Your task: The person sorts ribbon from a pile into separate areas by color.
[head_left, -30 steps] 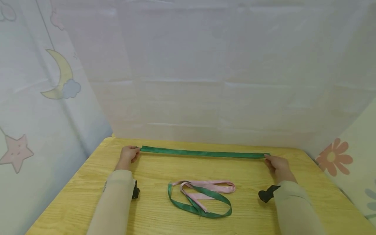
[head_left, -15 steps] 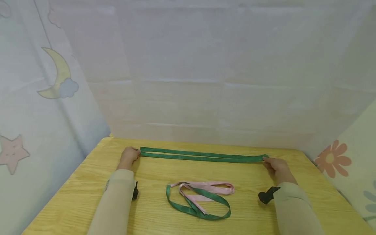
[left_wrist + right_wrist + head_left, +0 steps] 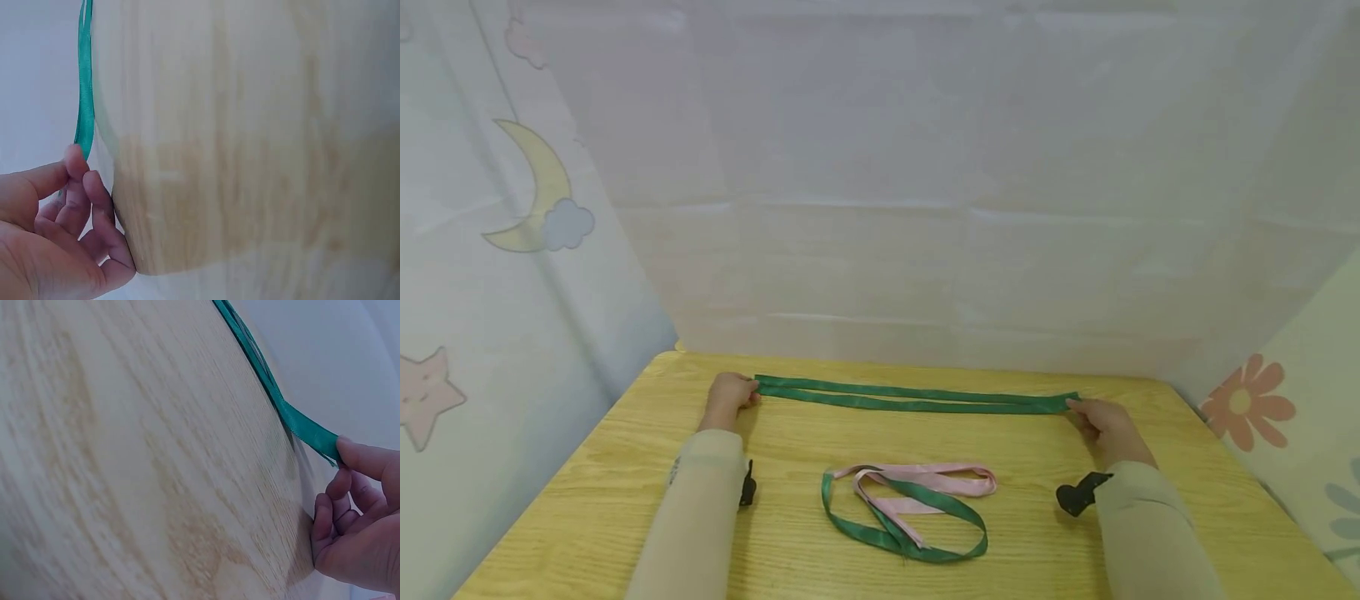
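Observation:
A doubled green ribbon [image 3: 895, 406] stretches from side to side near the back of the wooden table, its two strands slightly apart. My left hand [image 3: 730, 393] pinches its left end between thumb and fingers; the left wrist view shows the ribbon [image 3: 85, 94] leading up from those fingertips. At the other end my right hand [image 3: 1107, 417] pinches the ribbon between thumb and index finger. In the right wrist view a frayed tip of the ribbon [image 3: 306, 430] shows beside the thumb. The other right fingers are curled beneath, close to the tabletop.
Nearer the front of the table [image 3: 820, 442] lies a loose bundle of a pink ribbon [image 3: 940, 478] and a second green ribbon [image 3: 867, 531], looped over each other. A pale printed sheet [image 3: 865, 275] hangs along the table's back edge.
The green ribbon, a single band a second ago, now shows two separate strands with a narrow gap. Both hands stay almost in place, still gripping its ends.

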Action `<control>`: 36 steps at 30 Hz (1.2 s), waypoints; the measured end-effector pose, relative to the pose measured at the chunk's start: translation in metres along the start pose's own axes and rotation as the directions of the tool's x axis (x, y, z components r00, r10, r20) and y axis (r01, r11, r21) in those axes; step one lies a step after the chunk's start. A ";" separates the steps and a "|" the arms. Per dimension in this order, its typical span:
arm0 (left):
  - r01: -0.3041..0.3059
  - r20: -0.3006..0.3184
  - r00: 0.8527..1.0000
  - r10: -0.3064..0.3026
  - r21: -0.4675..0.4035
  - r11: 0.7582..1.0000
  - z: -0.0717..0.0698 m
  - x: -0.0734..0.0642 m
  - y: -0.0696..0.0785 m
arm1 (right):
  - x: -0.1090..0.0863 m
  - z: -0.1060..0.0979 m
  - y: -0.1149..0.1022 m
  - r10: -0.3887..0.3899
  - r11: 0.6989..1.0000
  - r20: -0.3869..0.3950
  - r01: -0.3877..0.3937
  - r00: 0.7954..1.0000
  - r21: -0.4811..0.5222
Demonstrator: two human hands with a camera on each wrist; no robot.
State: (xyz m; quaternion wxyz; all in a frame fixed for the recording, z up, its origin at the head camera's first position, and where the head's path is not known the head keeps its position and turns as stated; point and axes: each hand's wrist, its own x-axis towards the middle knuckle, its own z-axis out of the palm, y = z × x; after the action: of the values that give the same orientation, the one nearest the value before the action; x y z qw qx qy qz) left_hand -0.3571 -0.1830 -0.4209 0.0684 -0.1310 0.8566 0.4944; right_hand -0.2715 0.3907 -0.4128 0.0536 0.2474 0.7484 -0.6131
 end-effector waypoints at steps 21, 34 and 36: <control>0.066 -0.023 0.997 -0.068 -0.077 0.995 -0.009 -0.002 -0.006 | 0.015 -0.002 0.001 0.012 0.997 -0.085 -0.019 0.996 -0.079; 0.049 -0.013 0.999 -0.051 -0.091 0.995 -0.009 -0.004 -0.007 | 0.025 -0.002 0.004 0.040 0.999 -0.074 -0.039 0.996 0.016; 0.052 -0.012 0.998 -0.054 -0.106 0.993 -0.009 -0.005 -0.006 | 0.025 -0.002 0.004 0.035 0.999 -0.081 -0.035 0.996 0.001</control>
State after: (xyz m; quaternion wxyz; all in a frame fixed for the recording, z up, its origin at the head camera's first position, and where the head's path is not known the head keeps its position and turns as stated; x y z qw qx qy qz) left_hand -0.3505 -0.1927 -0.4204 0.0680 -0.1608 0.8260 0.5359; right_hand -0.2915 0.4009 -0.4252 0.0337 0.2850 0.7456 -0.6014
